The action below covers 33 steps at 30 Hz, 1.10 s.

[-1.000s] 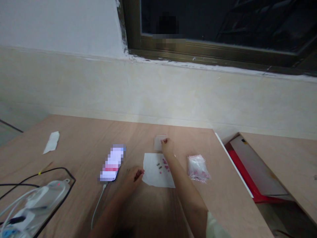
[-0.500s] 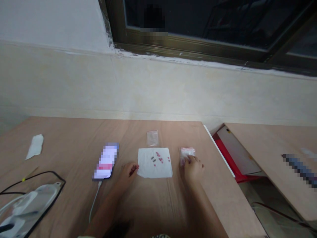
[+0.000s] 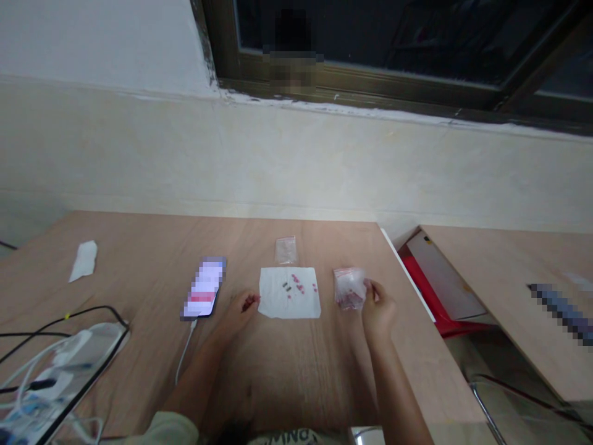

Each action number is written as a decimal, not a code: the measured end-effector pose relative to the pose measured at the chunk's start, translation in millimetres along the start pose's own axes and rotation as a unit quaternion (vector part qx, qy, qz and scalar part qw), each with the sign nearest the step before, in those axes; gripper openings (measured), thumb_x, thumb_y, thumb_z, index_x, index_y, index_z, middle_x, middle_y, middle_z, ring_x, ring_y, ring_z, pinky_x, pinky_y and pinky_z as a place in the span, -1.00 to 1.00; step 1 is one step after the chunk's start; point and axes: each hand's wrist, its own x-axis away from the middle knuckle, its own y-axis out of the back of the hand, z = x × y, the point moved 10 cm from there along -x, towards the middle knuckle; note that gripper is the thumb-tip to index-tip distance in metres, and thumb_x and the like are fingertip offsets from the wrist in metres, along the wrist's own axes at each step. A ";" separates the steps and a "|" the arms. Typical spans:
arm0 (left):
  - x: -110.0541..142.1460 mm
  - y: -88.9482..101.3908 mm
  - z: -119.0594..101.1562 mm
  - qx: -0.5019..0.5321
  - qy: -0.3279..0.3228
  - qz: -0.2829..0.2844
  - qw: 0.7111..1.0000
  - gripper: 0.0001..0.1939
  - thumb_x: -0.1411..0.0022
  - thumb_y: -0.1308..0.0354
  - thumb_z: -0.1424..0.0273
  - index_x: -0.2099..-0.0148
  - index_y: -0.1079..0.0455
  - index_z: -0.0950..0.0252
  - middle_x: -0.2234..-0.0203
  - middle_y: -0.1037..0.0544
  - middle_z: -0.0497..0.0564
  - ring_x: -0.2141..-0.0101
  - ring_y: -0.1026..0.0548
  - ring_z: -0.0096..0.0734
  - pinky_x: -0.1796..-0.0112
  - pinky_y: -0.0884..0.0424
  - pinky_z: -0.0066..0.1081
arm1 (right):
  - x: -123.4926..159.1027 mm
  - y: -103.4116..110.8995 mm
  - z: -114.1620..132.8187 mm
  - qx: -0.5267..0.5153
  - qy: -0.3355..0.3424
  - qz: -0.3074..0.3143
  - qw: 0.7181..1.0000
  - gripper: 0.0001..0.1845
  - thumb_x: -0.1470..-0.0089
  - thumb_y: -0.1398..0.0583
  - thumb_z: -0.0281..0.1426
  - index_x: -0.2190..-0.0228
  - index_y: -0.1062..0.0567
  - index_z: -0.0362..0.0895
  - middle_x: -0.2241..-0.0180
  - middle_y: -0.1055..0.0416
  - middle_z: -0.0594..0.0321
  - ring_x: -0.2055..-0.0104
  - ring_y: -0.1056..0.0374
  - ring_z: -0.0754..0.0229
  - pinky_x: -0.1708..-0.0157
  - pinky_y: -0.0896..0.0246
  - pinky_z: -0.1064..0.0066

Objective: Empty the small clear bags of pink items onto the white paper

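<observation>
A white paper sheet (image 3: pixel 278 307) lies flat on the wooden table, with small pink pieces (image 3: pixel 299 286) and a few dark bits (image 3: pixel 286 287) scattered over it. By the sheet's left edge rests my left hand (image 3: pixel 241 312), fingers curled with the tips together; whatever is between them is too small to make out. My right hand (image 3: pixel 380 309) pinches the right edge of a clear zip bag (image 3: pixel 348 284), whose upper right corner looks blurred. Reddish pieces show inside that bag. Behind the sheet lies another clear zip bag (image 3: pixel 286 250), flat.
Left of my left hand, a phone (image 3: pixel 204 289) lies on the table with a white cable (image 3: pixel 185 352). A power strip (image 3: pixel 88 346) with cables fills the near left. White tissue (image 3: pixel 84 261) lies farther back. Past a gap on the right stands another table (image 3: pixel 500 259).
My right hand has shifted from on top of the reddish-filled zip bag to its right edge, uncovering the bag. My left hand stays by the paper. The view has tilted slightly.
</observation>
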 end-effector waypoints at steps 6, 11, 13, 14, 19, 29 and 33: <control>-0.2 5.8 -60.4 0.012 -0.058 -0.002 0.998 -0.70 -0.11 -0.01 0.29 0.10 -0.33 0.27 0.20 -0.44 0.06 0.25 -0.41 -0.35 0.23 -0.34 -0.37 | 34.8 -40.6 67.7 -0.208 0.010 0.201 0.957 -0.65 0.02 -0.06 -0.17 0.43 -0.47 -0.19 0.46 -0.44 0.14 0.46 -0.35 0.18 0.46 -0.24 0.37; 4.7 -21.9 -101.9 0.054 -0.078 0.145 0.985 -0.79 -0.10 -0.05 0.29 0.30 -0.40 0.31 0.44 -0.47 -0.01 0.39 -0.41 -0.41 0.34 -0.33 -0.42 | 79.0 -98.7 113.1 -0.235 0.070 0.388 0.888 -0.69 -0.03 -0.05 -0.23 0.53 -0.46 -0.15 0.51 -0.41 0.21 0.45 -0.32 0.21 0.38 -0.24 0.35; 6.3 -22.3 -91.3 0.104 -0.032 0.161 0.981 -0.82 -0.06 -0.09 0.30 0.38 -0.38 0.32 0.54 -0.45 -0.05 0.47 -0.41 -0.45 0.39 -0.33 -0.43 | 82.0 -102.6 116.8 -0.211 0.081 0.384 0.895 -0.74 -0.02 -0.06 -0.27 0.51 -0.46 -0.13 0.49 -0.42 0.21 0.37 -0.32 0.17 0.28 -0.21 0.29; 7.7 -21.6 -83.8 0.125 -0.008 0.165 0.978 -0.83 -0.04 -0.11 0.30 0.41 -0.36 0.32 0.58 -0.45 -0.07 0.50 -0.41 -0.46 0.41 -0.33 -0.43 | 80.4 -100.2 116.3 -0.201 0.079 0.363 0.906 -0.78 0.01 -0.08 -0.28 0.48 -0.46 -0.13 0.45 -0.43 0.20 0.33 -0.32 0.15 0.24 -0.19 0.27; 16.6 -17.2 -63.9 0.142 0.038 0.165 0.975 -0.79 0.04 -0.18 0.32 0.54 -0.26 0.32 0.67 -0.44 -0.11 0.59 -0.40 -0.49 0.50 -0.30 -0.48 | 83.1 -77.8 120.2 -0.177 0.069 0.251 0.949 -0.84 0.10 -0.15 -0.28 0.47 -0.36 -0.12 0.38 -0.35 0.19 0.25 -0.23 0.12 0.22 -0.13 0.29; 33.0 -17.7 -71.2 0.069 0.043 0.160 0.984 -0.81 0.04 -0.16 0.33 0.53 -0.25 0.31 0.67 -0.44 -0.11 0.56 -0.43 -0.44 0.50 -0.31 -0.46 | 129.7 -127.0 130.0 -0.254 0.008 0.465 0.848 -0.82 0.08 -0.04 -0.36 0.64 -0.25 -0.14 0.64 -0.17 0.38 0.55 -0.11 0.32 0.53 0.00 0.50; 31.9 -2.9 -70.1 0.073 0.054 0.107 0.990 -0.78 -0.01 -0.12 0.25 0.50 -0.27 0.30 0.64 -0.45 -0.10 0.56 -0.44 -0.43 0.50 -0.32 -0.45 | 119.4 -121.1 120.0 -0.191 0.015 0.406 0.894 -0.86 0.16 -0.04 -0.43 0.67 -0.19 -0.12 0.67 -0.14 0.39 0.58 -0.09 0.32 0.56 0.04 0.50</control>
